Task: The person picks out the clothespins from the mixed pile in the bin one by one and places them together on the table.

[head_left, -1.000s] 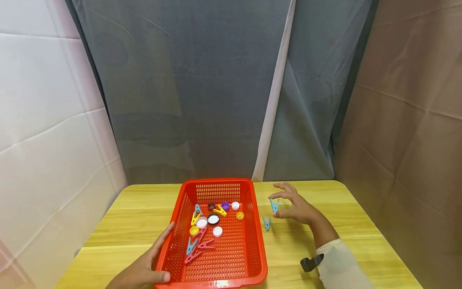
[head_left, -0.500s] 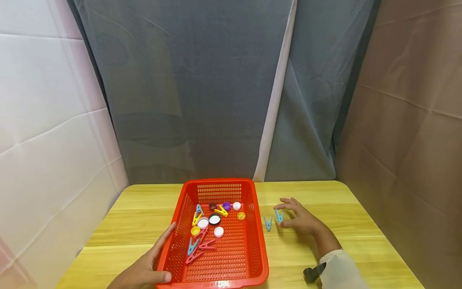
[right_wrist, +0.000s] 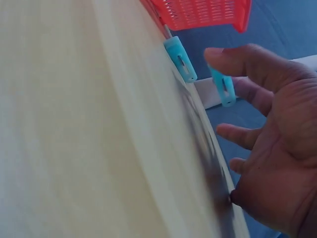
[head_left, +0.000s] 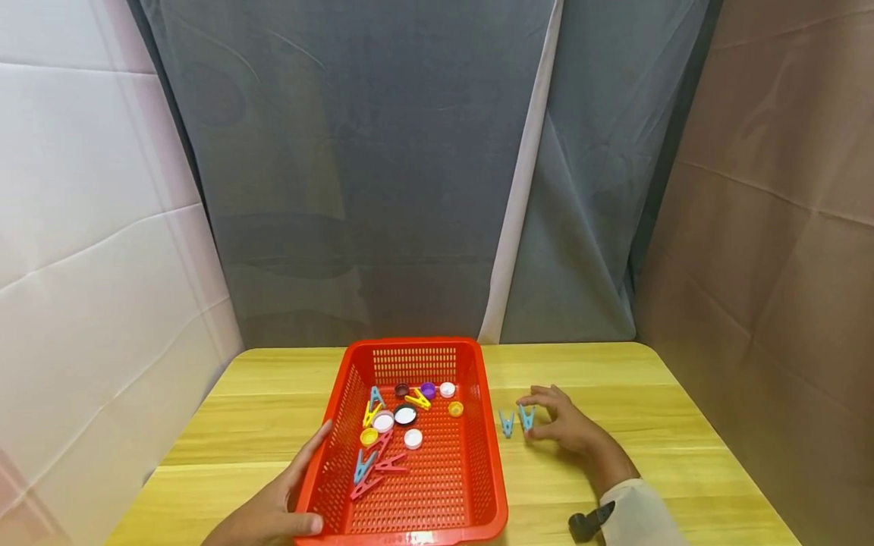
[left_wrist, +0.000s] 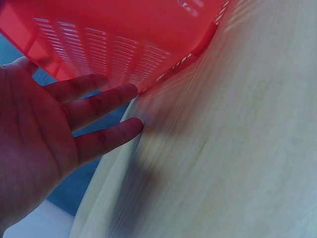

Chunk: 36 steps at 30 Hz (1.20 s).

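My right hand (head_left: 567,423) pinches a light blue clothespin (head_left: 526,417) between thumb and forefinger, its two handles pointing away from me. The right wrist view shows this clothespin (right_wrist: 224,89) raised beside a second blue clothespin (right_wrist: 180,58), which rests on the table just left of it. In the head view that second clothespin (head_left: 506,424) lies by the basket's right side. My left hand (head_left: 276,493) touches the near left side of the red basket (head_left: 497,485), thumb at the rim. The fingers (left_wrist: 101,104) look straight and spread in the left wrist view.
Inside the basket lie pink clothespins (head_left: 391,464), yellow clothespins (head_left: 419,398), a blue clothespin (head_left: 364,465), and several bottle caps (head_left: 413,438). The wooden table (head_left: 614,387) ends at a grey curtain (head_left: 410,189), with cloth walls on both sides.
My right hand has come lower and toward me with its clothespin, now level with the second one on the table. The left hand and basket stay nearly in place.
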Motion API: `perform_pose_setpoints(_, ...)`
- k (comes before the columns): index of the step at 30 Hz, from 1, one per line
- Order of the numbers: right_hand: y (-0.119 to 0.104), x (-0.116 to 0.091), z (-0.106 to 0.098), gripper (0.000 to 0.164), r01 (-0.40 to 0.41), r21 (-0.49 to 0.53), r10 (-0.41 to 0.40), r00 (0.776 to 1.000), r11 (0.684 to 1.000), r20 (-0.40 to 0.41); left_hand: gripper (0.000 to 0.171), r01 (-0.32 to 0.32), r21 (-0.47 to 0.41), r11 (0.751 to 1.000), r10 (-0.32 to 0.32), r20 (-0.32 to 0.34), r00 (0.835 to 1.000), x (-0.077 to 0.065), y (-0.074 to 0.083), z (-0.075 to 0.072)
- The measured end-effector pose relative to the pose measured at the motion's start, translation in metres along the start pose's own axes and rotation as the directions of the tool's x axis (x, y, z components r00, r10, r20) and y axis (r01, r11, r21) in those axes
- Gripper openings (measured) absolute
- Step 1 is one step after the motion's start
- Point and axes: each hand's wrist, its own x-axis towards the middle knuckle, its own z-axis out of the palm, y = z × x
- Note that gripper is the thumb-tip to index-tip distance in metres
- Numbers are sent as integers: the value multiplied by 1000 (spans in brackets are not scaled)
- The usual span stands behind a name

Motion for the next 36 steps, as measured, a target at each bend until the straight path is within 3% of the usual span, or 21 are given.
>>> perform_pose_setpoints(12,8,-1,11,52,-11,-173,-3,997,985,-83,102,-8,51,999,8,-8,1000,1,0,-2)
perform_pose_setpoints(36,2,-2,17,51,-62,-193,43,994,979,-98,99,4,25,1000,-4,-7,1000,1,1,1)
